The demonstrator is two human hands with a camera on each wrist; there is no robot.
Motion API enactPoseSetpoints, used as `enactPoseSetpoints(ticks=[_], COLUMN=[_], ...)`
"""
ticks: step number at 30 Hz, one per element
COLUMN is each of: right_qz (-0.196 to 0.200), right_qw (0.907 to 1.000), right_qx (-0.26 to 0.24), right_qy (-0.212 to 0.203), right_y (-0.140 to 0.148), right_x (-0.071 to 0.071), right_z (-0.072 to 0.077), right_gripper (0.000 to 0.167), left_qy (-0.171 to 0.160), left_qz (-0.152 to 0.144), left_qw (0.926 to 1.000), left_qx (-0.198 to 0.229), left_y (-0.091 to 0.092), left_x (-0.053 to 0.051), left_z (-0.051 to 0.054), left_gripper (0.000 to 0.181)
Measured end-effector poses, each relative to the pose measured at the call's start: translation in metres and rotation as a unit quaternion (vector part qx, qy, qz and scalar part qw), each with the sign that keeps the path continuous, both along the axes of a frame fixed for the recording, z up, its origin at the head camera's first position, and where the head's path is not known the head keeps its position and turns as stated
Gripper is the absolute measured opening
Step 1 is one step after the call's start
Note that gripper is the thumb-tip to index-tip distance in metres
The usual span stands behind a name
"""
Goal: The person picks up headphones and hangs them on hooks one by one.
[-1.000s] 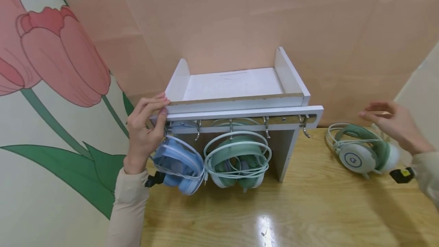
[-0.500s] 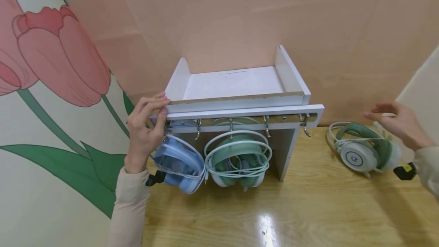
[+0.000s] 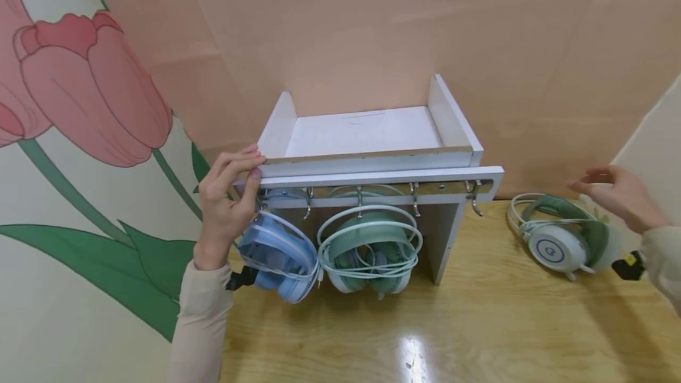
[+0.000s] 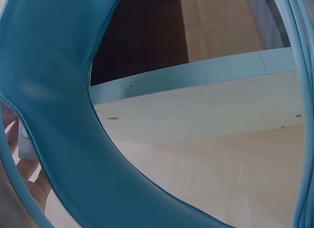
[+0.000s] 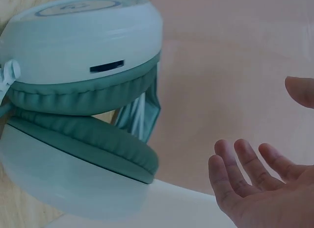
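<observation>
My left hand [image 3: 226,200] grips the left end of the white wooden hook rack [image 3: 367,164], thumb in front and fingers over the top. Just below it, blue headphones [image 3: 292,279] hang from a hook. In the left wrist view their blue headband [image 4: 54,100] hides most of that hand. Green-and-white headphones [image 3: 367,235] with a coiled cable hang beside them. My right hand [image 3: 622,197] hovers above a second green-and-white pair [image 3: 553,247] lying on the table. In the right wrist view its fingers [image 5: 228,181] are spread, apart from the ear cups [image 5: 83,51].
Metal hooks [image 3: 473,197] carrying no headphones stick out from the right part of the rack. The wooden table [image 3: 479,324] extends in front. A brown papered wall [image 3: 340,34] stands behind, and a tulip-painted wall [image 3: 90,99] borders the left side.
My right hand has drifted slightly to the right and stays off the headphones on the table. The left hand keeps its grip on the rack, and the hanging headphones stay in place.
</observation>
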State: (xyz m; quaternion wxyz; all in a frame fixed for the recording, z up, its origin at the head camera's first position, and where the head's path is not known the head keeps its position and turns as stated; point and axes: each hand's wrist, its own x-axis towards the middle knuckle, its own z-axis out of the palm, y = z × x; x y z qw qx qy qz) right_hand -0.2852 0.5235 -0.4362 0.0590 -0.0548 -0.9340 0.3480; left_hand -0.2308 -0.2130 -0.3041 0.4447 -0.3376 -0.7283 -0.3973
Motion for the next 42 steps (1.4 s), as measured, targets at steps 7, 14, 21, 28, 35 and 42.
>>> enactPoseSetpoints(ticks=[7, 14, 21, 28, 35, 42], right_qz=[0.016, 0.032, 0.068, 0.095, 0.09, 0.066], right_qw=[0.999, 0.9964, 0.9905, 0.984, 0.9824, 0.9829], right_qx=[0.014, 0.008, 0.022, 0.054, 0.069, 0.054], right_qy=[-0.039, -0.078, -0.117, -0.141, -0.148, -0.163], right_y=[0.007, 0.014, 0.018, 0.024, 0.037, 0.056], right_x=[-0.009, -0.011, -0.013, -0.017, -0.02, -0.018], right_z=[-0.013, -0.026, -0.041, -0.052, -0.063, -0.074], right_gripper=[0.092, 0.096, 0.098, 0.103, 0.109, 0.113], left_qy=[-0.004, -0.013, -0.017, -0.017, -0.007, -0.004], left_qz=[-0.001, 0.002, 0.004, 0.005, 0.004, -0.001], left_qw=[1.0, 0.9999, 0.9998, 0.9998, 1.0, 1.0], left_qx=[0.001, -0.004, -0.005, 0.003, 0.004, 0.005], left_y=[-0.002, -0.004, -0.005, -0.004, -0.005, -0.004], left_x=[0.0, 0.003, 0.006, 0.005, 0.006, 0.004], left_z=[-0.002, -0.006, -0.009, -0.007, -0.007, -0.007], left_gripper=[0.022, 0.022, 0.021, 0.021, 0.022, 0.023])
